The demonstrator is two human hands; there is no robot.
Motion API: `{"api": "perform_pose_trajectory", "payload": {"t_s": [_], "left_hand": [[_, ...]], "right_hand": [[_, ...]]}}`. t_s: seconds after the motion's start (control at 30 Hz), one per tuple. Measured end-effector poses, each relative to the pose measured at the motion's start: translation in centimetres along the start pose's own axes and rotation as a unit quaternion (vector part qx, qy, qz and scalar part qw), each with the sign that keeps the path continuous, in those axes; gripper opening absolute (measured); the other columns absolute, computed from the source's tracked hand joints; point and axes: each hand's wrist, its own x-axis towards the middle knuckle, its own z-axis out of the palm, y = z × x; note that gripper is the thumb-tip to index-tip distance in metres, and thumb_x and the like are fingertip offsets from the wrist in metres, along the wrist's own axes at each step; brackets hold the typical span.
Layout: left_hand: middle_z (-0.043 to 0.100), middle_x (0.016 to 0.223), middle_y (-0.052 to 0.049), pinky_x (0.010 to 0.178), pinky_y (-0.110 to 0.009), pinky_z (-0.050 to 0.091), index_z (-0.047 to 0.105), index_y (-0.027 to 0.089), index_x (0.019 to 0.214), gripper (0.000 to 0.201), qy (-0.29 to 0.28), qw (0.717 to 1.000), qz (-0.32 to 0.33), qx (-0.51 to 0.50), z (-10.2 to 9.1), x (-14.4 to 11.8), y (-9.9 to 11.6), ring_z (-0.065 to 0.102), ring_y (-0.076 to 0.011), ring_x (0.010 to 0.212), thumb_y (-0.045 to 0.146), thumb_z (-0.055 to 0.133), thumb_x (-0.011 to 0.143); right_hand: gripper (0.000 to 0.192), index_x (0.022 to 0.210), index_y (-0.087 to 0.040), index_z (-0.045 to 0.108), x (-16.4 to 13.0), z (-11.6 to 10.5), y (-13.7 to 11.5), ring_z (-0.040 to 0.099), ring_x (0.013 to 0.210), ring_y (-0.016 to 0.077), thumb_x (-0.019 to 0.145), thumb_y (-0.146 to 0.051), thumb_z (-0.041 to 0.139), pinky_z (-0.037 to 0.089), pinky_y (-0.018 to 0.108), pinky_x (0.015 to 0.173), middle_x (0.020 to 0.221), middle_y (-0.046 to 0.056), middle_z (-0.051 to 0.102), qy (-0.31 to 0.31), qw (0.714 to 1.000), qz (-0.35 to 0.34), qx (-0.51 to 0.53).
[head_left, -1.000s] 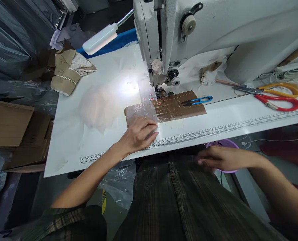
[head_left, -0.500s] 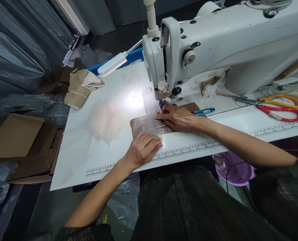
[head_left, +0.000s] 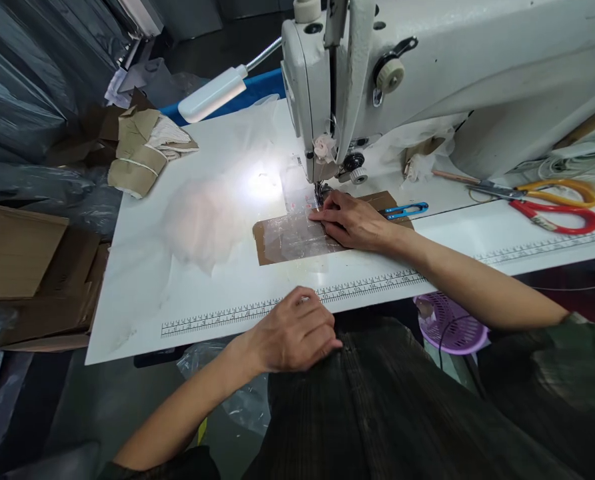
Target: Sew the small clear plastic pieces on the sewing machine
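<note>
The white table (head_left: 142, 290) is the biggest thing, and with the clock's middle at the middle of our view, it reaches from eight o'clock round to three. The machine (head_left: 432, 73) stands on it, filling one and two o'clock. A brown box (head_left: 20, 250) sits off the table at nine. A tan roll (head_left: 133, 163), tied round, lies on the table's far corner at ten. The purple basket (head_left: 458, 330) is below the table at four.

In the middle, the brown strip (head_left: 261, 245) lies flat on the table. The scissors (head_left: 552, 200), with one red and one yellow handle, lie at three. The lamp (head_left: 212, 93) hangs at eleven and shines on the table.

Our left hand (head_left: 297, 333) is at six, by the table's near edge, apart from the strip. Its fingers are curled in and a bit blurred, so we cannot tell if they hold anything. Our right hand (head_left: 355, 223) lies over the strip. Its fingertips touch the clear sheet (head_left: 292, 237), but we cannot tell if they pinch it or just press. The sheet lies on the strip, at seven to eight o'clock from those fingertips. The blue snips (head_left: 406, 211) are partly hidden at three o'clock from that hand. The little metal foot (head_left: 319, 193) is just beside the fingertips, at their twelve to one.
</note>
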Motion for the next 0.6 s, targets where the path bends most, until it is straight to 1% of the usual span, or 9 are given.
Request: {"api": "perform_pose_trajectory", "payload": {"t_s": [0.07,0.13,0.17,0.23,0.27,0.3,0.37,0.47,0.6], "left_hand": [[0.063,0.066,0.0,0.076,-0.035,0.05,0.05,0.017,0.063,0.034,-0.023,0.999,0.025,-0.018,-0.2,-0.2,0.6,0.055,-0.0114,0.06,0.027,0.056,0.095],[0.064,0.066,0.0,0.076,-0.034,0.051,0.051,0.017,0.062,0.035,-0.017,0.999,0.034,-0.009,-1.0,-0.2,0.0,0.056,-0.0114,0.061,0.028,0.058,0.095],[0.067,0.071,-0.001,0.076,-0.033,0.051,0.054,0.016,0.066,0.031,-0.002,1.0,0.029,0.009,-1.5,-0.1,-0.8,0.059,-0.0121,0.065,0.028,0.06,0.094],[0.071,0.083,-0.003,0.076,-0.033,0.051,0.062,0.016,0.079,0.013,0.034,0.997,0.002,0.063,-2.7,0.3,-3.0,0.065,-0.0147,0.077,0.022,0.064,0.09],[0.073,0.089,-0.004,0.076,-0.034,0.051,0.064,0.016,0.086,0.007,0.035,0.995,-0.007,0.095,-3.3,0.6,-4.3,0.066,-0.0157,0.079,0.023,0.064,0.089],[0.073,0.096,-0.006,0.077,-0.036,0.052,0.065,0.017,0.092,0.007,0.008,0.993,-0.012,0.117,-3.8,0.8,-5.4,0.066,-0.017,0.082,0.023,0.063,0.089],[0.073,0.102,-0.007,0.08,-0.038,0.052,0.066,0.017,0.1,0.014,-0.034,0.993,-0.004,0.117,-4.2,1.3,-7.4,0.067,-0.0191,0.087,0.025,0.062,0.089],[0.073,0.102,-0.007,0.078,-0.037,0.053,0.068,0.019,0.099,0.015,-0.061,0.996,0.007,0.072,-3.7,1.6,-9.0,0.068,-0.0189,0.089,0.029,0.062,0.09],[0.073,0.094,-0.005,0.071,-0.033,0.055,0.071,0.02,0.09,0.011,-0.036,0.999,-0.017,0.016,-2.3,1.1,-9.6,0.068,-0.0159,0.082,0.026,0.062,0.092]], "right_hand": [[0.036,0.121,-0.022,0.069,-0.1,0.1,0.0,0.054,0.091,0.0232,0.096,-0.024,0.043,0.049,0.038,0.076,0.109,0.013,0.055,0.006,1.0,0.002,0.004],[0.036,0.121,-0.022,0.069,-0.1,0.1,0.1,0.055,0.092,0.0224,0.096,-0.024,0.044,0.049,0.037,0.077,0.109,0.012,0.056,0.018,1.0,0.0,0.021],[0.036,0.123,-0.021,0.068,-0.1,0.0,0.1,0.056,0.091,0.0217,0.096,-0.024,0.044,0.049,0.037,0.078,0.107,0.011,0.057,0.027,0.999,-0.002,0.037],[0.037,0.126,-0.018,0.065,-0.1,-0.2,0.2,0.057,0.086,0.0193,0.096,-0.023,0.044,0.05,0.035,0.078,0.099,0.01,0.06,0.05,0.996,0.005,0.071],[0.036,0.125,-0.016,0.065,0.0,-0.3,0.3,0.057,0.081,0.018,0.096,-0.022,0.044,0.05,0.034,0.077,0.095,0.008,0.061,0.063,0.994,0.015,0.086],[0.035,0.123,-0.015,0.066,0.0,-0.5,0.3,0.057,0.077,0.0169,0.096,-0.022,0.044,0.05,0.034,0.075,0.091,0.008,0.061,0.074,0.992,0.027,0.095],[0.032,0.116,-0.014,0.069,0.0,-0.7,0.5,0.057,0.073,0.0161,0.095,-0.021,0.045,0.051,0.033,0.074,0.09,0.007,0.062,0.088,0.99,0.04,0.099],[0.032,0.114,-0.016,0.07,-0.1,-0.7,0.5,0.059,0.085,0.019,0.095,-0.021,0.045,0.052,0.038,0.082,0.097,0.009,0.062,0.071,0.993,0.003,0.092],[0.033,0.118,-0.022,0.07,-0.2,-0.5,0.4,0.057,0.094,0.0216,0.095,-0.022,0.046,0.052,0.042,0.088,0.104,0.01,0.057,0.026,0.998,-0.025,0.059]]}}
